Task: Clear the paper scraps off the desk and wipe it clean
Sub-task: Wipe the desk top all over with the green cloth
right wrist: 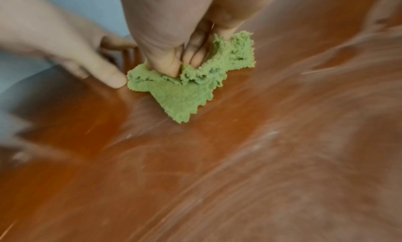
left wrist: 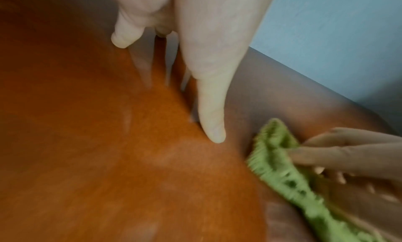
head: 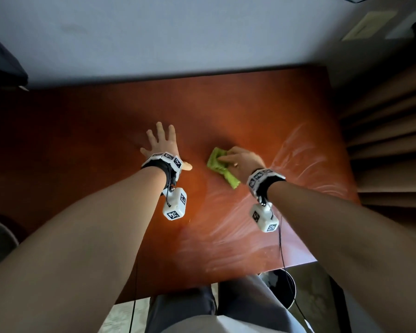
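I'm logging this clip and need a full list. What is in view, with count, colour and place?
desk: one, reddish-brown wood, centre; pale wet streaks on its right side
cloth: one, green, bunched on the desk right of centre
bin: one, dark, on the floor below the desk's near edge
wall: pale blue-grey, behind the desk
slatted panel: brown, right of the desk
paper scraps: none seen
left hand: flat on the desk, fingers spread
right hand: presses and grips the cloth
wrist bands with marker cubes: two, white and black
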{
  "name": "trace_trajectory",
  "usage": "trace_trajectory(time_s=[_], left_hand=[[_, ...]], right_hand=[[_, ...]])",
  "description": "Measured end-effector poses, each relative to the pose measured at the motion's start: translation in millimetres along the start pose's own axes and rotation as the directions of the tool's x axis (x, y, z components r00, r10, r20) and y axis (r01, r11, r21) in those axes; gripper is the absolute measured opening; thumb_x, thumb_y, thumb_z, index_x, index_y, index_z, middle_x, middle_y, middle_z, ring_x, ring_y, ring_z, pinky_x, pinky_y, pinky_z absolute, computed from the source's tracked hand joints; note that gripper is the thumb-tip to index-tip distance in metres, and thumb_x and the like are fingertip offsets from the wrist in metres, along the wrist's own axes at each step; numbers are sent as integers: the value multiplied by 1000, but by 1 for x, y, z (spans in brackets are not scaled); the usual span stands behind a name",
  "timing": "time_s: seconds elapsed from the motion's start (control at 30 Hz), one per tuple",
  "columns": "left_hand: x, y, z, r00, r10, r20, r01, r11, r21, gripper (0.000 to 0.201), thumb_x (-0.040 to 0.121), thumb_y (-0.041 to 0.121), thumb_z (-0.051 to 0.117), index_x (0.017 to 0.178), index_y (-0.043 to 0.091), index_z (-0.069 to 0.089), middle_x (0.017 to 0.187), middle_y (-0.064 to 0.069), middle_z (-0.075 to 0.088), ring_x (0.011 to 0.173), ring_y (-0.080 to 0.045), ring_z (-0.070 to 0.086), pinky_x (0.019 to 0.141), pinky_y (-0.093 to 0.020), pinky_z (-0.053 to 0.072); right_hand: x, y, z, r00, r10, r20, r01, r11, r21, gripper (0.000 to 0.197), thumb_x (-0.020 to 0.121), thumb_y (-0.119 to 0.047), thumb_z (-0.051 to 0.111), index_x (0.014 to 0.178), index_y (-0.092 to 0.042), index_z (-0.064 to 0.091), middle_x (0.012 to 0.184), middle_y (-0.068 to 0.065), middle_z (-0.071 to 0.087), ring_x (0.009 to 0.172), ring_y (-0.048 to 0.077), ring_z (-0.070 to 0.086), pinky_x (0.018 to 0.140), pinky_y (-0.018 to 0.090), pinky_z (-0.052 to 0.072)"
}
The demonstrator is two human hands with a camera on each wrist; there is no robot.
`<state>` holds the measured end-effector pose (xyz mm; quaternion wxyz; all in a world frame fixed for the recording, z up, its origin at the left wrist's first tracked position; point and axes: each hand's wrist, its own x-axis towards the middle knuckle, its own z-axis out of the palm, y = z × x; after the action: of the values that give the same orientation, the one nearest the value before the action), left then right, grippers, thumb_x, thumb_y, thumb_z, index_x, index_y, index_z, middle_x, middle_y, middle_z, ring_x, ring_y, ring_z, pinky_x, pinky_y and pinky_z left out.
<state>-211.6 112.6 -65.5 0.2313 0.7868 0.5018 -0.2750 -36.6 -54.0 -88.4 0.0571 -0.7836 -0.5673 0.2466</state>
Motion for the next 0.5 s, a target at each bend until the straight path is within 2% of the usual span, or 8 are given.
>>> trace_trajectory(time_s=[0.07,0.1,0.17,0.2,0.27,0.37,0.43,0.5], left_hand=[[-13,-7,12,1000,15,-18,-15,1000,11,137,57,53,88,153,28,-7,160,-5,-20,147,-37,-12,108,-70,21],[-20,-12,20,1000,14,-13,-14,1000,24,138,56,54,88,153,29,-8,160,-5,-20,147,-37,-12,108,-71,20],[-28,-20,33,1000,6,11,-7,999,45,140,55,55,88,153,30,-9,159,-4,-22,147,-36,-14,107,-71,19],[-31,-24,38,1000,6,19,-7,999,52,140,54,55,88,153,30,-9,159,-4,-23,147,-36,-15,107,-71,19],[-33,-26,42,1000,17,20,-18,998,68,141,54,55,88,153,30,-9,159,-4,-24,147,-35,-16,108,-71,20],[-33,-24,40,999,8,37,-11,997,74,144,52,55,89,152,30,-11,158,-4,-25,147,-35,-16,107,-71,21],[-33,-22,37,999,1,48,-4,997,78,145,52,55,89,152,29,-11,158,-4,-26,146,-36,-16,107,-71,21],[-34,-21,35,999,-3,49,-1,997,81,145,52,56,89,153,29,-11,158,-5,-25,147,-36,-15,106,-71,22]], right_hand=[[0,19,-5,965,201,-166,-185,977,108,40,87,-17,56,121,-36,67,119,-8,60,99,21,61,80,29,49],[5,22,-8,943,264,-203,-243,963,119,40,88,-16,55,122,-34,66,121,-5,59,99,24,61,81,29,48],[18,15,-10,922,333,-197,-322,943,83,40,92,-15,51,127,-32,63,125,0,54,101,29,59,80,30,47],[24,5,-9,927,324,-188,-320,946,50,41,92,-14,50,128,-31,60,125,1,52,102,30,57,81,32,48],[28,-19,-1,958,243,-152,-242,970,22,41,94,-18,50,130,-35,57,127,-1,51,107,29,55,86,35,50],[12,-52,17,999,22,-40,-22,1000,-5,37,96,-28,50,129,-41,57,122,-8,53,107,19,54,89,32,49],[-8,-59,25,989,-126,79,130,990,-52,41,95,-22,49,130,-41,57,120,-8,53,109,17,51,85,30,47],[-26,-48,24,973,-166,160,178,982,-59,43,93,-19,51,128,-42,58,121,-10,53,112,15,50,86,33,48]])
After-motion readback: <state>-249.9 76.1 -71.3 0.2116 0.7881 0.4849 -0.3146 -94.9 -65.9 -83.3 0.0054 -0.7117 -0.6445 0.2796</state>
